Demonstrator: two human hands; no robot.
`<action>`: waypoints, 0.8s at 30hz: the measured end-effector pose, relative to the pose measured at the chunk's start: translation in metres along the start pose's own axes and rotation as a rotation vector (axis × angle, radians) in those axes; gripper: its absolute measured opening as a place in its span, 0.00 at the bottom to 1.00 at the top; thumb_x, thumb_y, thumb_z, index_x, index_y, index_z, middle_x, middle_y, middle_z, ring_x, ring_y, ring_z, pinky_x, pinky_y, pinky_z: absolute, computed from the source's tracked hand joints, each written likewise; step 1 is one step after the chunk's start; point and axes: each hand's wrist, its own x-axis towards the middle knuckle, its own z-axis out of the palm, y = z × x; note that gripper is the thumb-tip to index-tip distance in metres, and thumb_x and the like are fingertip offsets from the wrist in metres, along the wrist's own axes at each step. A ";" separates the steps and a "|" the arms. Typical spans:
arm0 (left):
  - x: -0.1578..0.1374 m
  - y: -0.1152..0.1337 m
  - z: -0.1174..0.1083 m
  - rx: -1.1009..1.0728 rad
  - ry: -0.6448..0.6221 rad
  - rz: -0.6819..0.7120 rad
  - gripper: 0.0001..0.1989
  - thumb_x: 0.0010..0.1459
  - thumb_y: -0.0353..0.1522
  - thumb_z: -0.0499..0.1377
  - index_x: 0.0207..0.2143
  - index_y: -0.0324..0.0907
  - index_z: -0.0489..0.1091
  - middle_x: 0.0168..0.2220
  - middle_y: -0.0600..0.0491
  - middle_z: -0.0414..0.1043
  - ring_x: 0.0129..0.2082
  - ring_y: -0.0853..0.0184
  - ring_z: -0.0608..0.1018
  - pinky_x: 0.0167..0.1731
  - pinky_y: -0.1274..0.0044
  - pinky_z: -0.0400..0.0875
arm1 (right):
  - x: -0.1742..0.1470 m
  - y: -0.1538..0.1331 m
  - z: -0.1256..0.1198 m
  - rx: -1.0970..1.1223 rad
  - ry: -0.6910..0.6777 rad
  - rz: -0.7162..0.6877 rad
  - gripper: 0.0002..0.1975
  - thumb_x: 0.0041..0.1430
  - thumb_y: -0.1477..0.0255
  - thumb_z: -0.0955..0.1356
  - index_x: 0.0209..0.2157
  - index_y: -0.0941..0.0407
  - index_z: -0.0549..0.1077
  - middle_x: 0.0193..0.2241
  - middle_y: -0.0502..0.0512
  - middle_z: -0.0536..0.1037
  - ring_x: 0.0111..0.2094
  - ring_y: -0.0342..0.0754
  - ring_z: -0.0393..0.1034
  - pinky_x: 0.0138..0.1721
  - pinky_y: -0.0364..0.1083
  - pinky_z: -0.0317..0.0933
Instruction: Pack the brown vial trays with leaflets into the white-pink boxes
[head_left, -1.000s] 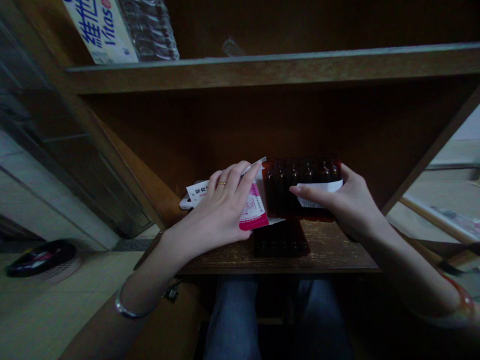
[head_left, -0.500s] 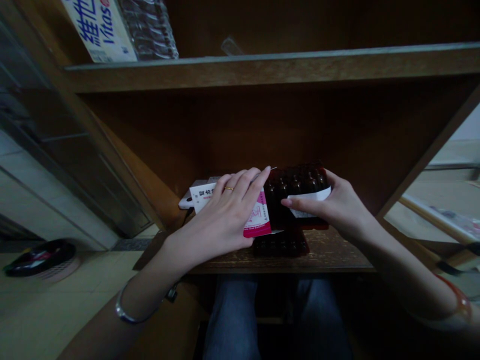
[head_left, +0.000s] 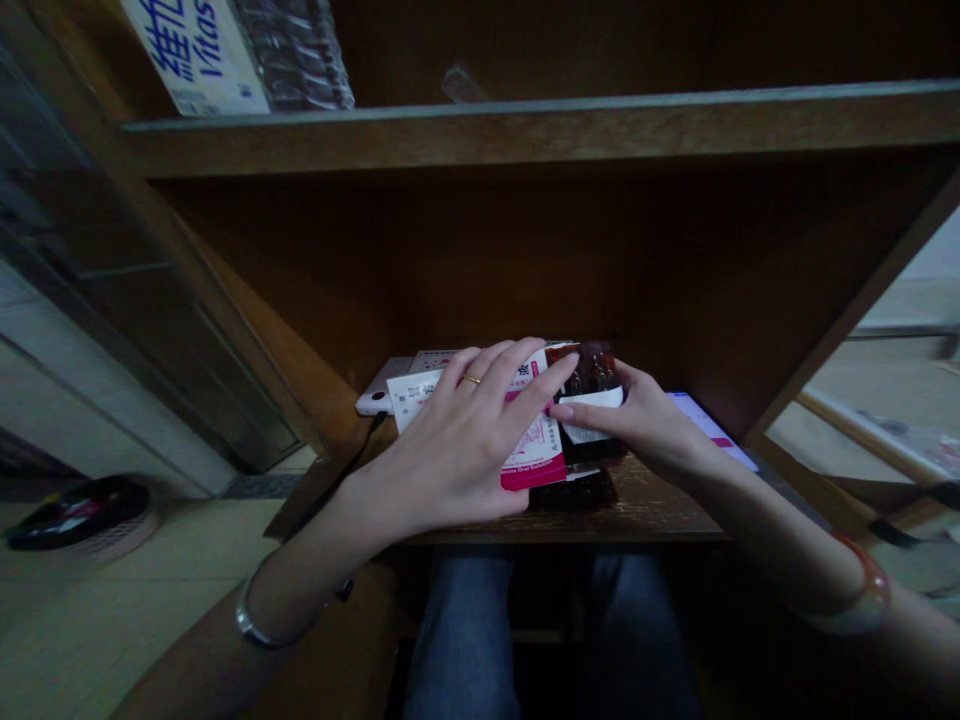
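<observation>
My left hand (head_left: pixel 469 430) is wrapped over a white and pink medicine box (head_left: pixel 536 460) printed "Oral Solution". From the box's right end sticks out a tray of dark brown vials (head_left: pixel 592 368), with part of it inside. My right hand (head_left: pixel 637 410) grips the outer end of that tray, its thumb pressing a folded white paper (head_left: pixel 592 415) against the vials. Below the box, a second dark vial tray (head_left: pixel 577 492) lies on the wooden desk, partly covered by the box and my left hand.
Behind my left hand lies a white device (head_left: pixel 373 400) with a black cable. A lit screen (head_left: pixel 709 425) lies right of my right hand. The shelf above (head_left: pixel 525 135) carries a Vitasoy carton (head_left: pixel 214 70) and clear plastic packaging (head_left: pixel 300 55). A basket (head_left: pixel 82 520) stands on the floor at left.
My right hand has moved left with the vial tray, and less of the tray shows outside the box. The box shifted slightly right. The lit screen has come into view.
</observation>
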 end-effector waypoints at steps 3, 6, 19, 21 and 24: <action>0.000 0.001 0.000 0.003 -0.003 0.017 0.41 0.53 0.36 0.66 0.66 0.37 0.53 0.66 0.31 0.54 0.66 0.45 0.61 0.62 0.57 0.57 | 0.000 0.007 0.002 -0.057 0.050 -0.113 0.30 0.40 0.62 0.81 0.46 0.55 0.75 0.45 0.57 0.81 0.48 0.56 0.76 0.51 0.55 0.70; 0.000 0.001 -0.001 -0.012 -0.005 0.018 0.35 0.53 0.35 0.66 0.62 0.41 0.59 0.66 0.32 0.54 0.66 0.44 0.61 0.61 0.55 0.57 | -0.001 0.013 0.005 -0.136 0.119 -0.204 0.29 0.45 0.58 0.79 0.46 0.54 0.72 0.48 0.59 0.79 0.50 0.57 0.74 0.54 0.56 0.68; 0.001 -0.003 -0.009 -0.063 -0.022 -0.022 0.28 0.52 0.36 0.66 0.55 0.39 0.68 0.65 0.31 0.55 0.65 0.42 0.61 0.59 0.53 0.60 | -0.006 0.008 -0.007 -0.115 -0.159 -0.197 0.53 0.47 0.67 0.78 0.69 0.47 0.48 0.65 0.60 0.63 0.62 0.59 0.63 0.62 0.60 0.61; 0.000 -0.002 -0.009 -0.068 -0.023 -0.022 0.28 0.52 0.36 0.66 0.55 0.40 0.68 0.65 0.32 0.55 0.66 0.43 0.61 0.59 0.53 0.60 | -0.007 0.008 -0.007 -0.143 -0.156 -0.210 0.54 0.47 0.67 0.78 0.69 0.47 0.48 0.66 0.60 0.62 0.63 0.60 0.62 0.62 0.59 0.61; -0.001 -0.001 -0.010 -0.066 -0.007 -0.018 0.27 0.53 0.35 0.66 0.55 0.40 0.67 0.65 0.33 0.55 0.66 0.44 0.61 0.59 0.54 0.60 | -0.008 0.009 -0.006 -0.183 -0.150 -0.241 0.54 0.47 0.66 0.78 0.69 0.47 0.48 0.67 0.59 0.60 0.64 0.60 0.61 0.63 0.59 0.60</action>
